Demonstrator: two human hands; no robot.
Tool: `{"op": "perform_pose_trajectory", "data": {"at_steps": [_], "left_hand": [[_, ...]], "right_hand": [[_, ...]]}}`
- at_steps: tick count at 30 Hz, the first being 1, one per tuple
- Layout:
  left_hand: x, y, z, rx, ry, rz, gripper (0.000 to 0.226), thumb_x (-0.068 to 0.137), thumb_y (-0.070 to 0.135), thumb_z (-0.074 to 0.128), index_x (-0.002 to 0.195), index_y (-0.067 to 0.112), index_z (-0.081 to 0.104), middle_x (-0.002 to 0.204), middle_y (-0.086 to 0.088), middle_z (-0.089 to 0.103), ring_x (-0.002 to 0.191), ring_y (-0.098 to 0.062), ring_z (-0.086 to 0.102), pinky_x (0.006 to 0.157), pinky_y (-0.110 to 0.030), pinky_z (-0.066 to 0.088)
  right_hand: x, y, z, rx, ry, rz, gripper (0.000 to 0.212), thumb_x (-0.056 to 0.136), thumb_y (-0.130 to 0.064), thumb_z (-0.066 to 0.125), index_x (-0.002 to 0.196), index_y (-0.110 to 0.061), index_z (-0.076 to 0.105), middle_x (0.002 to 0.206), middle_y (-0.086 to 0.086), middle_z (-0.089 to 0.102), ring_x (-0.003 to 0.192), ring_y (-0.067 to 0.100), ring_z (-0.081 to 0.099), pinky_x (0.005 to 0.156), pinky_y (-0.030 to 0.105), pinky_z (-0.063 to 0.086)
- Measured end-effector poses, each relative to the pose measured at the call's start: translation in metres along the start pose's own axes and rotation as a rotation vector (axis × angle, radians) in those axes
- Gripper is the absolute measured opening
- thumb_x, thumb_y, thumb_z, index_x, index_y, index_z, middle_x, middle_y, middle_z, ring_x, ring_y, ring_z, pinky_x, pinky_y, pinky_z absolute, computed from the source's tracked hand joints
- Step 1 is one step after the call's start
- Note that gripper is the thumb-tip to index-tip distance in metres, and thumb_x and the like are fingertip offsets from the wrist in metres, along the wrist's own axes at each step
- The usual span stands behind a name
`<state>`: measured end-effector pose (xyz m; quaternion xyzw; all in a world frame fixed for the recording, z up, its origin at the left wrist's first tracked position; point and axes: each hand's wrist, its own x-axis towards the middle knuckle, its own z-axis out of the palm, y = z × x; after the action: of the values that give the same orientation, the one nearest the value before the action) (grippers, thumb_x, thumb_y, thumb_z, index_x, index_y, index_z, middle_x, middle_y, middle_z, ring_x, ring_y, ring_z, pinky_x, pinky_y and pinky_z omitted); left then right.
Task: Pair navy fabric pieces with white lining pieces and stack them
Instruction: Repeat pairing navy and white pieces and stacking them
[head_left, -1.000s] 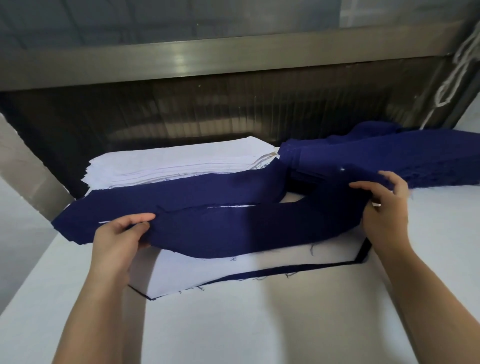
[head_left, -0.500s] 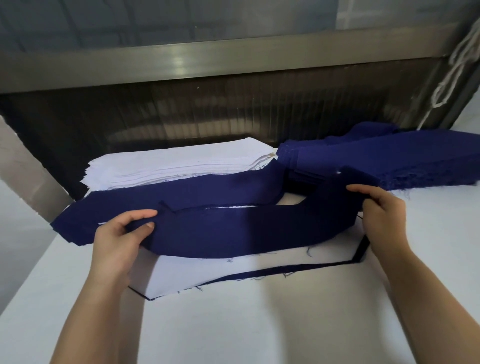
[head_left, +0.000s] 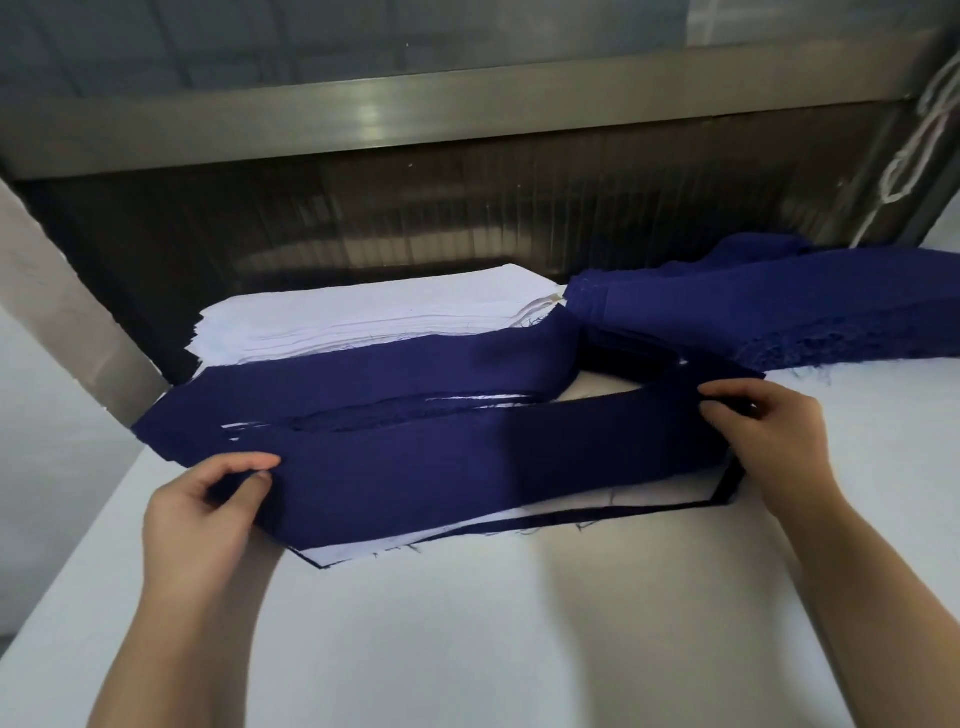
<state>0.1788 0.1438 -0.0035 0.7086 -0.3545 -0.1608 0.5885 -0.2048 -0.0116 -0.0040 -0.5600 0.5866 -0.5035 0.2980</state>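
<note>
A long navy fabric piece (head_left: 467, 467) is stretched between my hands. My left hand (head_left: 208, 509) pinches its left end and my right hand (head_left: 769, 441) pinches its right end. It lies low over a white lining piece (head_left: 363, 552) on the table, whose front edge shows beneath it with a thin navy border. Behind it lies a stack of paired navy pieces (head_left: 363, 384) with white edges showing. A pile of white lining pieces (head_left: 363, 317) sits further back. A heap of navy pieces (head_left: 753, 312) lies at the back right.
The white table (head_left: 493, 634) stretches toward me. A dark metal-framed panel (head_left: 415, 208) rises right behind the piles. A grey post (head_left: 67, 322) slants at the left. White cords (head_left: 914, 140) hang at the upper right.
Both hands have lowered the navy piece toward me, down over the white lining piece. It now covers most of the lining and lies flatter.
</note>
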Motion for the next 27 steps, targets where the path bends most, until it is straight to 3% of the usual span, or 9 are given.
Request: {"op": "perform_pose_trajectory", "data": {"at_steps": [6, 9, 11, 13, 14, 16, 18, 22, 27], "left_hand": [[0.002, 0.001, 0.000, 0.197, -0.028, 0.047, 0.036, 0.085, 0.001, 0.061, 0.074, 0.034, 0.070, 0.087, 0.020, 0.069, 0.080, 0.013, 0.057, 0.071, 0.002, 0.039], [0.005, -0.006, -0.003, 0.178, -0.011, 0.010, 0.039, 0.083, 0.003, 0.063, 0.080, 0.041, 0.072, 0.085, 0.024, 0.069, 0.083, 0.008, 0.060, 0.086, -0.017, 0.047], [0.005, -0.010, -0.003, 0.069, -0.020, -0.022, 0.027, 0.078, 0.008, 0.065, 0.087, 0.032, 0.074, 0.092, 0.011, 0.072, 0.095, -0.013, 0.066, 0.095, -0.044, 0.050], [0.005, -0.011, -0.003, 0.032, -0.041, -0.058, 0.022, 0.075, 0.011, 0.063, 0.089, 0.025, 0.074, 0.096, 0.001, 0.073, 0.101, -0.028, 0.066, 0.098, -0.055, 0.047], [0.005, -0.013, -0.003, 0.070, -0.049, -0.048, 0.023, 0.077, 0.009, 0.064, 0.086, 0.026, 0.074, 0.095, 0.001, 0.073, 0.101, -0.029, 0.065, 0.099, -0.051, 0.048], [0.005, -0.013, -0.003, 0.214, -0.062, -0.003, 0.032, 0.082, 0.000, 0.064, 0.077, 0.031, 0.073, 0.091, 0.011, 0.072, 0.098, -0.022, 0.065, 0.096, -0.023, 0.047], [0.006, -0.009, -0.001, 0.330, -0.054, 0.021, 0.037, 0.083, -0.002, 0.063, 0.073, 0.033, 0.069, 0.089, 0.017, 0.068, 0.093, -0.019, 0.062, 0.077, -0.002, 0.040], [0.003, -0.003, 0.000, 0.440, -0.092, 0.006, 0.024, 0.084, 0.001, 0.065, 0.080, 0.024, 0.070, 0.087, 0.002, 0.068, 0.089, -0.021, 0.059, 0.078, -0.027, 0.038], [0.003, 0.000, 0.000, 0.520, -0.117, -0.009, 0.020, 0.080, 0.005, 0.072, 0.082, 0.025, 0.069, 0.087, 0.000, 0.066, 0.089, -0.022, 0.057, 0.078, -0.031, 0.035]], "right_hand": [[-0.003, 0.005, -0.004, -0.163, -0.042, 0.021, 0.027, 0.079, -0.005, 0.067, 0.079, -0.032, 0.067, 0.077, -0.014, 0.063, 0.071, 0.007, 0.058, 0.060, 0.017, 0.042], [-0.002, 0.007, -0.004, -0.169, -0.007, 0.038, 0.028, 0.082, -0.003, 0.061, 0.083, -0.031, 0.067, 0.077, -0.015, 0.062, 0.065, 0.004, 0.056, 0.055, 0.014, 0.042], [0.000, 0.008, -0.004, -0.150, 0.006, 0.056, 0.032, 0.083, -0.001, 0.058, 0.085, -0.031, 0.067, 0.080, -0.014, 0.062, 0.066, 0.004, 0.055, 0.058, 0.017, 0.042], [0.001, 0.008, -0.004, -0.166, -0.003, 0.064, 0.034, 0.083, 0.001, 0.056, 0.086, -0.030, 0.067, 0.082, -0.012, 0.061, 0.068, 0.004, 0.055, 0.060, 0.019, 0.041], [0.001, 0.008, -0.004, -0.182, -0.012, 0.066, 0.034, 0.083, 0.002, 0.055, 0.087, -0.030, 0.067, 0.082, -0.011, 0.061, 0.068, 0.004, 0.054, 0.059, 0.020, 0.040], [0.001, 0.008, -0.004, -0.221, -0.036, 0.074, 0.033, 0.083, 0.002, 0.054, 0.089, -0.027, 0.068, 0.081, -0.008, 0.061, 0.064, 0.008, 0.055, 0.056, 0.019, 0.039], [0.000, 0.008, -0.004, -0.269, -0.060, 0.072, 0.030, 0.083, 0.001, 0.055, 0.088, -0.026, 0.068, 0.081, -0.005, 0.061, 0.060, 0.011, 0.054, 0.054, 0.019, 0.037], [-0.004, 0.004, -0.005, -0.359, -0.083, 0.031, 0.023, 0.082, -0.004, 0.059, 0.089, -0.024, 0.068, 0.084, -0.003, 0.061, 0.066, 0.008, 0.053, 0.064, 0.025, 0.039], [-0.004, 0.001, -0.006, -0.456, -0.114, 0.038, 0.022, 0.079, -0.009, 0.063, 0.085, -0.029, 0.066, 0.079, -0.005, 0.060, 0.081, 0.022, 0.057, 0.088, 0.040, 0.045]]}}
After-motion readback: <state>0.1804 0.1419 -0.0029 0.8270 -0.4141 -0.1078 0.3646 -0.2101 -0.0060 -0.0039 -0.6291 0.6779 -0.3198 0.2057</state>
